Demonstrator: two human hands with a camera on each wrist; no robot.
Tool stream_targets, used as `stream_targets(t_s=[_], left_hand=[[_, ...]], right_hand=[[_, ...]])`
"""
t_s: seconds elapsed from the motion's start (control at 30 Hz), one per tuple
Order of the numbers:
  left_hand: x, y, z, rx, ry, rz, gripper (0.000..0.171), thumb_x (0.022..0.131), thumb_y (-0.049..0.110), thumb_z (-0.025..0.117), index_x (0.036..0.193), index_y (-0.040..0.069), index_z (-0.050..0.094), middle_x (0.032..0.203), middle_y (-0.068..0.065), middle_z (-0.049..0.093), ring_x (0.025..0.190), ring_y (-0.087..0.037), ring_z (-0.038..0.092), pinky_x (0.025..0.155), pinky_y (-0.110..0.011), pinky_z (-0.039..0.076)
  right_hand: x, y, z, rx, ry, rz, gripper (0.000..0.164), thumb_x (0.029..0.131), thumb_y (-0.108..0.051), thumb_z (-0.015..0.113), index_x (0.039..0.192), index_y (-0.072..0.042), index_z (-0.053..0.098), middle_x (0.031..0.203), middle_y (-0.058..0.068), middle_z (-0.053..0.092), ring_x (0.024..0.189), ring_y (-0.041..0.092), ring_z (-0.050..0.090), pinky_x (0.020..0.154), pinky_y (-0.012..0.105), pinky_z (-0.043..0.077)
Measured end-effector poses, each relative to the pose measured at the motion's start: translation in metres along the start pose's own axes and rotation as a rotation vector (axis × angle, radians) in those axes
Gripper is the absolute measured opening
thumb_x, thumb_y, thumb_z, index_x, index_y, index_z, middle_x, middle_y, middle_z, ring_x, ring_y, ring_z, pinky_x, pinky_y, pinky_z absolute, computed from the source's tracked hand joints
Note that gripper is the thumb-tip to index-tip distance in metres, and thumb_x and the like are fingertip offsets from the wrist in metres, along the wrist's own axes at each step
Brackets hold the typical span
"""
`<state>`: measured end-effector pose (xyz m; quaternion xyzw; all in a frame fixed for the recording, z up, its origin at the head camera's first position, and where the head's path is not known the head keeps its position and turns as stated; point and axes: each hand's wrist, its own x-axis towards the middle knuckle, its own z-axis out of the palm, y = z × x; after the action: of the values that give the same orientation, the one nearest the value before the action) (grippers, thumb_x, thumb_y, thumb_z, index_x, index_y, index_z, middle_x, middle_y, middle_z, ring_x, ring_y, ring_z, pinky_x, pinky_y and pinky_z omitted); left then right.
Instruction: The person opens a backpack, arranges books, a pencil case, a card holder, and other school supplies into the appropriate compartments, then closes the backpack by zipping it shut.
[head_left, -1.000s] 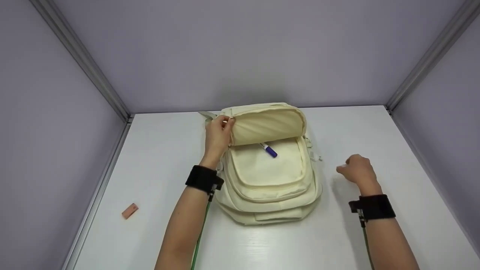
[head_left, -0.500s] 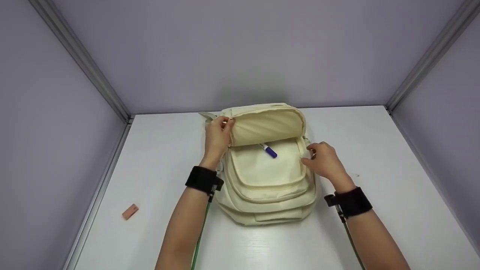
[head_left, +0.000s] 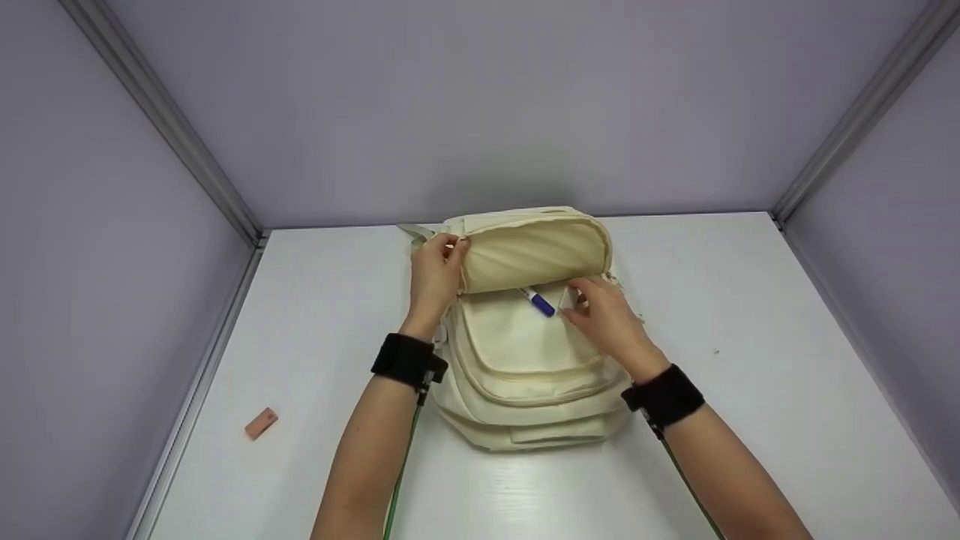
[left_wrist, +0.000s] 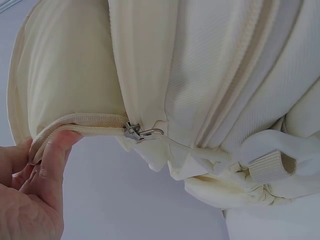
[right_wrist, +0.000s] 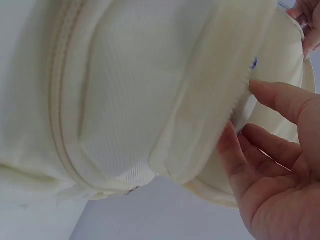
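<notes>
A cream backpack (head_left: 536,390) lies on the white table with its front pocket unzipped. My left hand (head_left: 435,274) pinches the left edge of the pocket flap (head_left: 536,251) and holds it raised; a metal zipper pull (left_wrist: 135,131) hangs close by in the left wrist view. A marker with a purple cap (head_left: 540,303) sticks out from under the flap. Over the pocket's opening, my right hand (head_left: 606,319) holds a small whitish object (head_left: 568,298) between thumb and fingers. In the right wrist view the pocket's edge partly hides this object, so its kind is unclear.
A small pinkish-orange block (head_left: 261,424) lies on the table (head_left: 330,300) at the left. A tiny speck (head_left: 716,351) shows to the right of the bag. Grey panels (head_left: 495,105) enclose the back and both sides.
My right hand has moved left from the table beside the bag to the pocket's opening, carrying the whitish object. My left hand keeps its hold on the flap.
</notes>
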<state>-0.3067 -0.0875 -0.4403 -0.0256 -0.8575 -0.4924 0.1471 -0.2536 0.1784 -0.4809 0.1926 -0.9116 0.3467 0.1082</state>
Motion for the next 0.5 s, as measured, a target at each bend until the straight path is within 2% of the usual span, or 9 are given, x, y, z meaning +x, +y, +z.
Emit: stream_targets(t_s=[0.17,0.3,0.4,0.5], left_hand=[[0.000,0.000,0.001,0.003,-0.002,-0.007,0.020,0.097,0.021,0.064,0.098,0.002,0.070,0.078,-0.006,0.065,0.063,-0.012,0.053,0.055,-0.024,0.041],[0.000,0.000,0.001,-0.013,0.004,-0.009,0.020,0.097,0.021,0.065,0.098,0.002,0.070,0.076,-0.006,0.064,0.058,-0.012,0.053,0.052,-0.023,0.041],[0.000,0.000,0.001,-0.019,0.007,-0.007,0.020,0.097,0.021,0.065,0.099,0.002,0.070,0.075,-0.006,0.064,0.054,-0.012,0.052,0.049,-0.023,0.042],[0.000,0.000,0.001,-0.008,0.013,-0.014,0.021,0.097,0.022,0.064,0.101,0.002,0.071,0.077,-0.006,0.066,0.056,-0.012,0.055,0.051,-0.024,0.043]], right_hand=[[-0.002,0.002,0.001,-0.037,0.060,-0.072,0.031,0.084,0.001,0.075,0.113,0.005,0.065,0.113,0.018,0.062,0.094,0.031,0.064,0.076,0.040,0.054],[-0.002,0.006,-0.006,-0.111,0.197,-0.115,0.021,0.088,-0.003,0.072,0.109,-0.002,0.068,0.107,0.015,0.061,0.091,0.030,0.061,0.071,0.043,0.052],[0.003,0.013,-0.010,-0.181,0.293,-0.142,0.028,0.091,-0.003,0.069,0.118,-0.007,0.066,0.113,0.021,0.053,0.097,0.035,0.056,0.072,0.046,0.050],[0.008,0.023,-0.013,-0.258,0.309,-0.136,0.041,0.093,-0.006,0.068,0.131,-0.018,0.061,0.127,0.030,0.044,0.109,0.045,0.049,0.078,0.053,0.048]])
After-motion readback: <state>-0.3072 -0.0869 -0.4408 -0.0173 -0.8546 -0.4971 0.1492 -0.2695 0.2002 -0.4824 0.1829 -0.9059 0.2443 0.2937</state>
